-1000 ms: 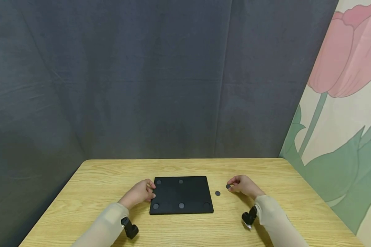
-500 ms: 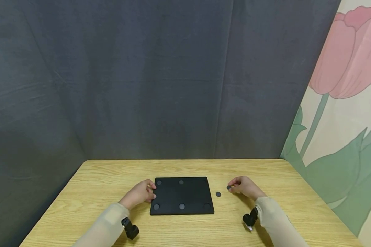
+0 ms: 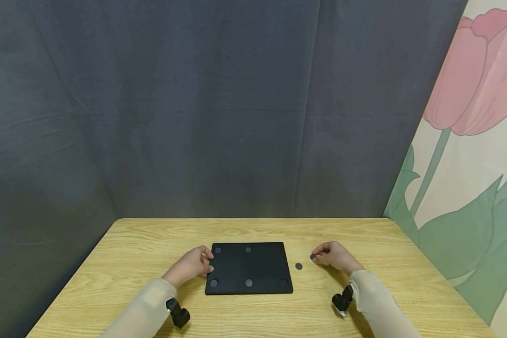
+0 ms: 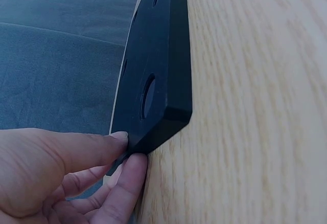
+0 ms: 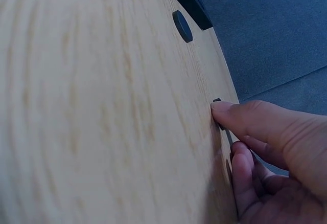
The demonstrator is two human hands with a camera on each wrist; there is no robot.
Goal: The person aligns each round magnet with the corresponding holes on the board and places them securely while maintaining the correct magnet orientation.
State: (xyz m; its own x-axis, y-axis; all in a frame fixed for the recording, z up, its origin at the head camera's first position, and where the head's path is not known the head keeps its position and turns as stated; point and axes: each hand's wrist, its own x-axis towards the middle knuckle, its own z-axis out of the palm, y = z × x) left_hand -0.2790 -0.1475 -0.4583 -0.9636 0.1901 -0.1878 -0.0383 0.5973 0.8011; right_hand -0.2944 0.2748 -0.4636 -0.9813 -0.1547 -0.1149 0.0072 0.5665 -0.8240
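Observation:
A flat black rectangular board [image 3: 257, 267] lies on the table, with several round spots on its face. Some spots look like dark grey discs set in round recesses, such as the disc [image 4: 149, 97] in the left wrist view. My left hand [image 3: 190, 265] holds the board's left edge, thumb and finger against it near a corner. To the right of the board, my right hand [image 3: 334, 255] pinches a small dark disc [image 3: 312, 257] at the table surface; the fingers partly cover it. Between board and right hand lies another loose dark disc [image 3: 298, 266].
The wooden table [image 3: 245, 319] carries the board and discs. Behind it hangs a dark grey-blue curtain [image 3: 215, 117]. On the right is a wall panel [image 3: 469, 197] with a tulip picture. Each wrist wears a small black camera [image 3: 178, 313].
The view has shifted very slightly. Both hands, the board and the loose disc keep their places relative to each other.

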